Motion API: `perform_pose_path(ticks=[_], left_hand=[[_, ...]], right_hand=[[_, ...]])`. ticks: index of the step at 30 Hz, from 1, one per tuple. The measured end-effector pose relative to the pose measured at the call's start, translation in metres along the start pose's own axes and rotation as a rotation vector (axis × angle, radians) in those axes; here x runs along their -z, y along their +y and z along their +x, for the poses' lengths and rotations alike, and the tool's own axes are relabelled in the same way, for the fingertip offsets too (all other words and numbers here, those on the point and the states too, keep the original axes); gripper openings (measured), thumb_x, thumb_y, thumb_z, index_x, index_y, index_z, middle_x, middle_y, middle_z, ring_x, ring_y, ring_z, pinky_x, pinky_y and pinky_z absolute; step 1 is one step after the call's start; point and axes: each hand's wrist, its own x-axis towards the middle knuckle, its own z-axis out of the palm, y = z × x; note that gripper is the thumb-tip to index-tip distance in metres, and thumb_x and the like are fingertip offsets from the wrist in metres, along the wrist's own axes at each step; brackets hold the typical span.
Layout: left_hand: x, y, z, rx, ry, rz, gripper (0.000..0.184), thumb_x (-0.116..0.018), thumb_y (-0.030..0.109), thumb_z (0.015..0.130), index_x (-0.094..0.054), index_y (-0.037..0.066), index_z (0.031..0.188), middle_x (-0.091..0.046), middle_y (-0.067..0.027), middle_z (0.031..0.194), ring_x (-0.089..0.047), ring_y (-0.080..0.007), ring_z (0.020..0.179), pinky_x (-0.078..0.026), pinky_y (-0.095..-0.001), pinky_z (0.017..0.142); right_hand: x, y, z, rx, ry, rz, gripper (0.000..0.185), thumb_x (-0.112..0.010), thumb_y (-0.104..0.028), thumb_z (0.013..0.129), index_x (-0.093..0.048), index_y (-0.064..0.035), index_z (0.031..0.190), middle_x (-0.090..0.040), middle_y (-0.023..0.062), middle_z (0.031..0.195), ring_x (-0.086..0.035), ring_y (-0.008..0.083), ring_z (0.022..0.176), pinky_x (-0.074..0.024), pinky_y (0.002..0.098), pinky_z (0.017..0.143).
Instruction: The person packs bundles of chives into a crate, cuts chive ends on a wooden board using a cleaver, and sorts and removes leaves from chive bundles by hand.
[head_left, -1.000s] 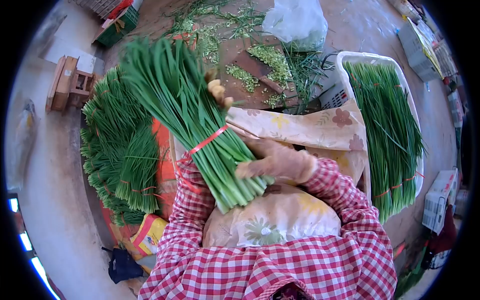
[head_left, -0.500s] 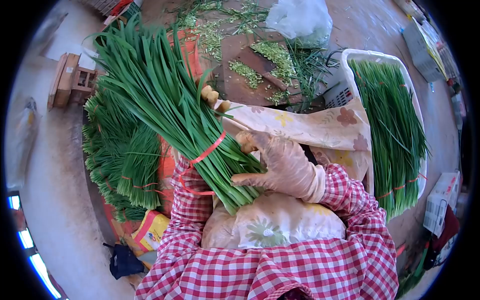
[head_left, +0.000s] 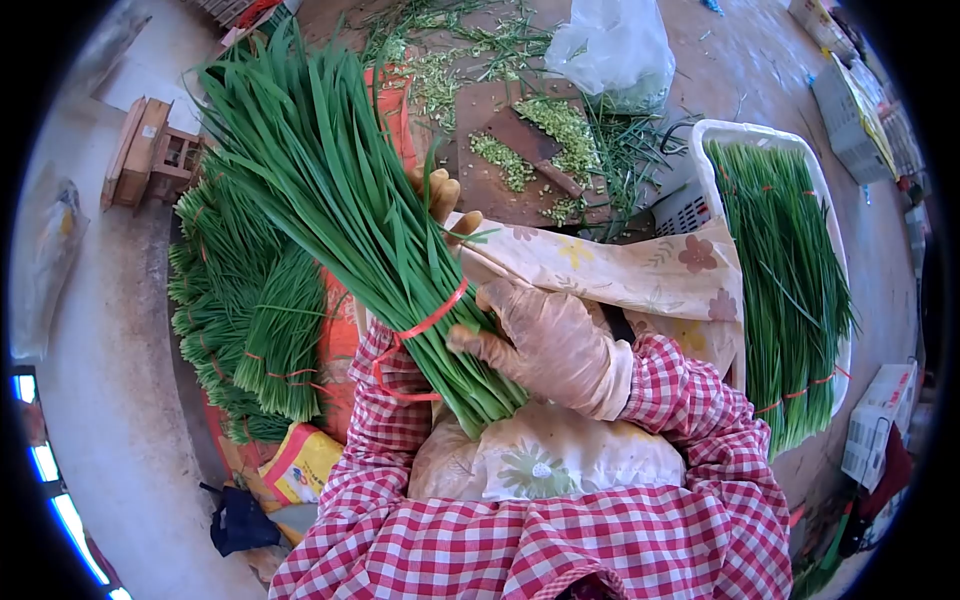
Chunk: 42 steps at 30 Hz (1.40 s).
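Observation:
A bunch of garlic chives [head_left: 350, 210] lies slantwise in front of me, leafy ends up and to the left, stalk ends near my lap. A red tie [head_left: 435, 315] circles its lower part, with a loose end hanging below. My left hand [head_left: 440, 198], in a stained glove, supports the bunch from beneath; only its fingertips show past the right side. Over the lower stalks, just below the tie, my gloved right hand [head_left: 565, 345] grips with thumb on top and fingers along the right side. Its fingertips are partly hidden.
More tied bunches [head_left: 245, 300] are piled at the left. On the right, a white crate [head_left: 708, 160] holds tied chives. A cleaver [head_left: 525, 135] rests on a board [head_left: 480, 195] among trimmings, near a clear plastic bag [head_left: 610, 50]. Floral cloth [head_left: 620, 260] spans toward the crate.
My right hand has shifted left along the stalks, its thumb closer to the red tie. More of my left fingers shows beside the bunch. The view has shifted slightly.

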Motion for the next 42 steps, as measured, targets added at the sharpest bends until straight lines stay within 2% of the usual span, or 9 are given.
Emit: perform_pose_path(ticks=[17,28,30,31,33,36,38,41,42], left_hand=[[-0.002,-0.003,-0.005,-0.034,0.039,-0.064,0.055,-0.038,0.044,0.095,-0.030,0.009,0.136,-0.027,-0.0084,0.137,-0.026,-0.0218,0.130,-0.022,-0.0555,0.112],[-0.007,-0.011,-0.003,-0.044,0.104,-0.110,0.064,-0.036,0.049,0.095,-0.025,0.008,0.143,-0.023,-0.0107,0.149,-0.020,-0.0229,0.139,-0.020,-0.0536,0.113],[-0.009,-0.012,-0.008,-0.088,0.246,-0.322,0.066,-0.035,0.050,0.095,-0.024,0.007,0.144,-0.022,-0.0111,0.151,-0.020,-0.0231,0.141,-0.020,-0.0533,0.114],[-0.013,-0.013,-0.010,-0.154,0.357,-0.507,0.067,-0.035,0.050,0.095,-0.024,0.007,0.145,-0.022,-0.0113,0.152,-0.019,-0.0232,0.141,-0.020,-0.0531,0.114],[-0.001,-0.011,-0.016,-0.079,0.282,-0.019,0.067,-0.036,0.049,0.095,-0.022,0.007,0.146,-0.021,-0.0109,0.153,-0.018,-0.0233,0.142,-0.021,-0.0535,0.113],[-0.030,-0.018,-0.011,-0.022,0.267,0.354,0.070,-0.041,0.048,0.094,-0.023,0.006,0.146,-0.022,-0.0098,0.153,-0.020,-0.0280,0.142,-0.027,-0.0538,0.110],[-0.039,-0.017,-0.006,-0.025,0.225,0.307,0.073,-0.047,0.052,0.090,-0.030,0.005,0.143,-0.032,-0.0109,0.148,-0.027,-0.0351,0.137,-0.036,-0.0526,0.104],[-0.041,0.000,0.002,0.154,0.311,0.222,0.070,-0.052,0.057,0.087,-0.046,0.004,0.132,-0.056,-0.0132,0.126,-0.055,-0.0358,0.113,-0.051,-0.0487,0.087],[-0.052,0.008,0.007,0.268,0.348,0.150,0.069,-0.054,0.057,0.086,-0.050,0.004,0.129,-0.060,-0.0138,0.120,-0.060,-0.0333,0.106,-0.053,-0.0464,0.084]], right_hand=[[0.150,0.037,-0.092,0.010,-0.682,0.434,0.009,-0.063,-0.013,0.083,-0.062,-0.0043,0.081,-0.063,0.0056,0.075,-0.061,0.0166,0.059,-0.0457,0.0277,0.048],[0.250,0.125,-0.062,0.275,1.247,0.097,0.018,-0.042,-0.009,0.095,-0.054,0.0009,0.103,-0.061,0.0102,0.089,-0.056,0.0190,0.074,-0.0442,0.0282,0.067],[0.253,0.220,-0.002,-0.366,0.561,-1.512,0.023,-0.048,-0.012,0.088,-0.058,-0.0046,0.108,-0.066,0.0126,0.096,-0.064,0.0226,0.071,-0.0541,0.0329,0.059],[0.208,0.141,0.030,-0.732,0.190,-1.346,0.024,-0.047,-0.018,0.091,-0.062,-0.0029,0.104,-0.066,0.0190,0.102,-0.066,0.0263,0.086,-0.0525,0.0388,0.063],[0.149,0.137,0.038,0.090,0.310,-0.740,0.025,-0.046,-0.020,0.096,-0.064,-0.0053,0.105,-0.067,0.0158,0.099,-0.066,0.0258,0.087,-0.0533,0.0366,0.071],[0.068,0.054,0.045,0.277,-0.024,-0.212,0.034,-0.061,-0.037,0.089,-0.065,-0.0037,0.086,-0.066,0.0096,0.076,-0.064,0.0199,0.063,-0.0486,0.0309,0.052],[0.049,0.022,0.042,-0.270,-0.294,0.426,0.046,-0.061,-0.047,0.087,-0.065,-0.0018,0.078,-0.061,0.0074,0.063,-0.059,0.0139,0.058,-0.0442,0.0299,0.050],[0.033,0.039,0.033,-0.311,-0.287,0.369,0.048,-0.062,-0.046,0.087,-0.065,0.0009,0.077,-0.058,0.0061,0.059,-0.053,0.0125,0.055,-0.0438,0.0334,0.053],[0.038,0.044,0.034,-0.419,-0.505,0.522,0.067,-0.069,-0.043,0.084,-0.050,0.0090,0.121,-0.062,0.0153,0.105,-0.059,0.0171,0.092,-0.0493,0.0303,0.079]])
